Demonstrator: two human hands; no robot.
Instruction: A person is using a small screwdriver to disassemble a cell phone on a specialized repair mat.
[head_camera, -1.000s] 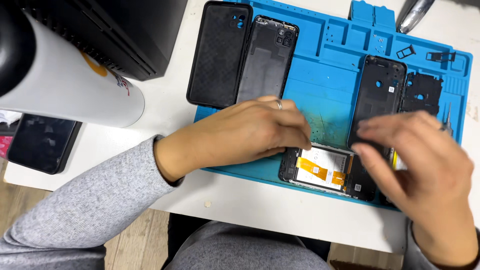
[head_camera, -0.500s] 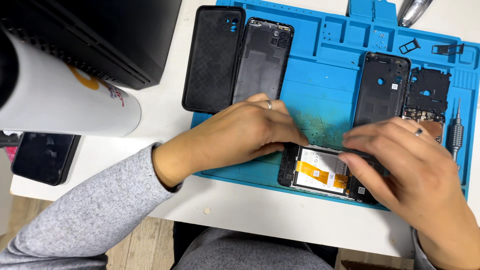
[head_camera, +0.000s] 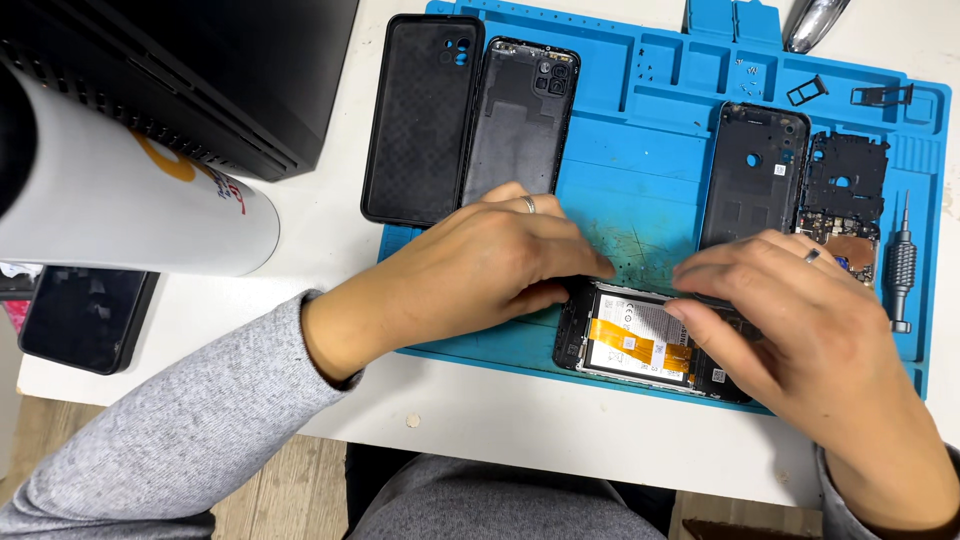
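An opened phone (head_camera: 632, 345), back off, lies sideways on the blue work mat (head_camera: 650, 190) near its front edge, showing a white battery and an orange flex strip. My left hand (head_camera: 470, 275) rests on the mat with its fingertips against the phone's left end. My right hand (head_camera: 800, 330) covers the phone's right end, fingers pressed along its top edge. Whether either hand pinches a small tool or part is hidden.
On the mat lie a black phone case (head_camera: 422, 118), a dark back cover (head_camera: 522, 112), a black mid-frame (head_camera: 752, 172), a circuit board part (head_camera: 845, 200) and a small screwdriver (head_camera: 900, 265). A white cylinder (head_camera: 130, 205), a black box (head_camera: 200, 70) and a dark phone (head_camera: 85, 318) sit left.
Both hands stayed on the opened phone. My right hand slid left along its top edge, closing toward my left fingertips.
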